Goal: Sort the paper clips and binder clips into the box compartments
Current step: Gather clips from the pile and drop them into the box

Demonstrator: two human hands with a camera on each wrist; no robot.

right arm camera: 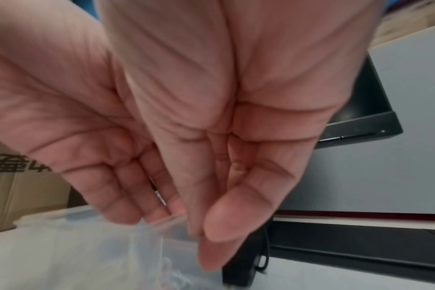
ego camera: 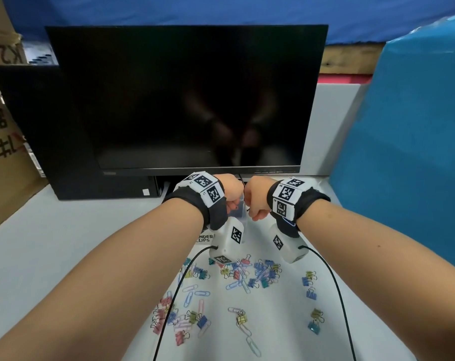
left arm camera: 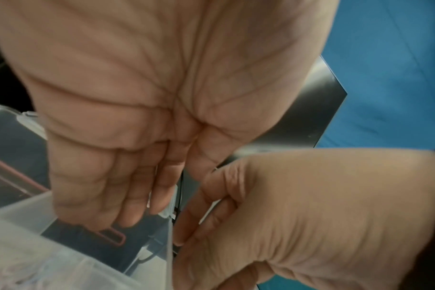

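Note:
A clear plastic box (ego camera: 243,213) stands at the foot of the monitor, with both hands over it. My left hand (ego camera: 233,196) hangs over the box (left arm camera: 17,235) with its fingers (left arm camera: 127,196) fairly straight and pointing down. A pink paper clip (left arm camera: 112,237) shows just below those fingertips, inside the box. My right hand (ego camera: 257,204) has thumb and forefinger (right arm camera: 211,215) pressed together at the box's thin wall (right arm camera: 166,217). Coloured paper clips and binder clips (ego camera: 247,272) lie scattered on the white table nearer me. A printed "binder clips" label (ego camera: 204,238) shows beside the box.
A dark monitor (ego camera: 184,100) rises right behind the box, with a black computer case (ego camera: 39,126) and cardboard boxes (ego camera: 2,152) to the left. A blue-covered block (ego camera: 403,152) fills the right side. Black cables (ego camera: 169,308) trail from both wrists across the clips.

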